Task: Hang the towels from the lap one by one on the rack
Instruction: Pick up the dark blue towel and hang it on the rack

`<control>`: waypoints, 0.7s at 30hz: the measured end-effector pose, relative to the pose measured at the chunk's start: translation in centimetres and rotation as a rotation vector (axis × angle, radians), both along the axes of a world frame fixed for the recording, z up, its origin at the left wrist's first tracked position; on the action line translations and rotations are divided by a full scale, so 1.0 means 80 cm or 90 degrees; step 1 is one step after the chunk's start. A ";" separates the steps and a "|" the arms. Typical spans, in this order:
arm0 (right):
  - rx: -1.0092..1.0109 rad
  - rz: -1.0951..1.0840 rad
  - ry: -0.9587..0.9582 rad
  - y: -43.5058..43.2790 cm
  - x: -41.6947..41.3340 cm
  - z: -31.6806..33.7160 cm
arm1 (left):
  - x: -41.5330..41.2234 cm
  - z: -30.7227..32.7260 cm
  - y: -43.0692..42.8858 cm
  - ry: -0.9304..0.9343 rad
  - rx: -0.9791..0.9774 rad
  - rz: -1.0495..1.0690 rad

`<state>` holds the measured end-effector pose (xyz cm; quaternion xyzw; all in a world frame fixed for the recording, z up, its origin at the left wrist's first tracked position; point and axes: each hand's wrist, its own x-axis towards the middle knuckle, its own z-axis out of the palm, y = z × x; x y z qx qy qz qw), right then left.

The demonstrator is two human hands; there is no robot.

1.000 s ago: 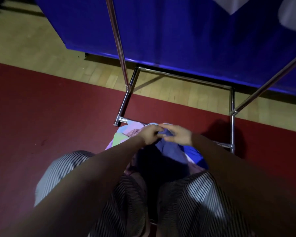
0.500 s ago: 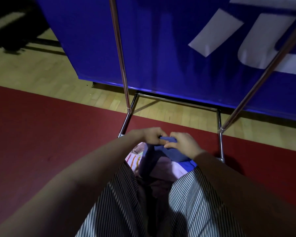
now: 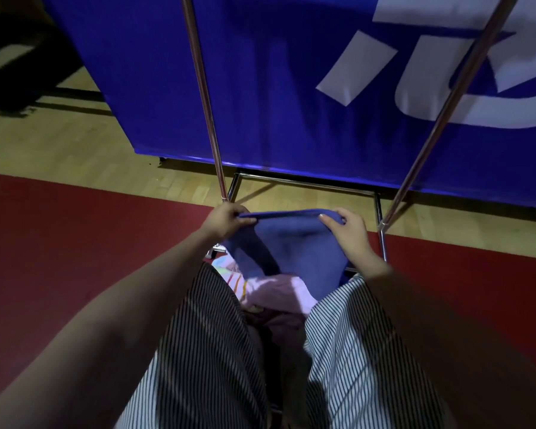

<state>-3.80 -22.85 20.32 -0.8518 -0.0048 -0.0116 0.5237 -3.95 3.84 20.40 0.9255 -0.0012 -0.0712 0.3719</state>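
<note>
while both hands are gripping it, the blue towel [image 3: 294, 243] is stretching left to right above the lap, its top hem taut and roughly level between them.

- left hand [image 3: 226, 222]: closing in a fist on the hem's left corner, knuckles up.
- right hand [image 3: 348, 229]: pinching the hem's right corner, thumb lying on the near face of the cloth.
- blue towel, body: hanging down from the hem toward the knees, lower end touching the pile on the lap.
- pink towel [image 3: 279, 289]: lying bunched on the lap under the blue one; a striped pastel towel [image 3: 229, 269] is showing at its left edge.
- rack [image 3: 203, 88]: standing just beyond the hands, its two uprights rising on either side of them and running out of frame at the top; its hanging bar is not showing, so its height is not readable.

judgement: the towel's long axis is already running across the rack's width, each hand sitting near its own upright, neither clearly nearer. the coming move is likely needing a lift up and away from the body, keeping the hem level, to clear the unseen bar.
</note>
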 end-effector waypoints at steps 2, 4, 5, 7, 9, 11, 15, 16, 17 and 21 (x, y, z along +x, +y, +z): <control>-0.037 -0.014 -0.010 0.000 -0.001 -0.001 | -0.007 0.002 0.001 -0.029 -0.017 0.047; -0.097 -0.024 -0.001 -0.001 -0.002 -0.002 | -0.010 0.005 0.005 -0.043 -0.040 0.082; -0.126 -0.030 0.007 -0.002 -0.001 0.000 | -0.009 0.007 0.008 -0.050 -0.053 0.095; -0.142 -0.037 0.020 -0.001 -0.002 0.002 | -0.011 0.011 0.011 -0.046 -0.103 0.114; -0.120 -0.048 0.033 0.003 0.000 0.004 | -0.013 0.014 0.008 0.000 -0.195 0.140; -0.108 -0.062 0.082 0.008 0.003 0.002 | -0.011 0.018 -0.001 0.047 -0.264 0.175; 0.005 -0.083 0.209 0.026 0.008 -0.005 | -0.005 0.013 -0.038 0.110 -0.321 0.236; 0.033 -0.087 0.240 0.032 0.007 -0.005 | -0.005 0.011 -0.051 0.126 -0.337 0.233; 0.046 -0.081 0.267 0.038 0.006 -0.007 | -0.006 0.009 -0.064 0.144 -0.364 0.222; 0.151 -0.060 0.350 0.063 0.000 -0.007 | -0.010 0.003 -0.117 0.156 -0.394 0.149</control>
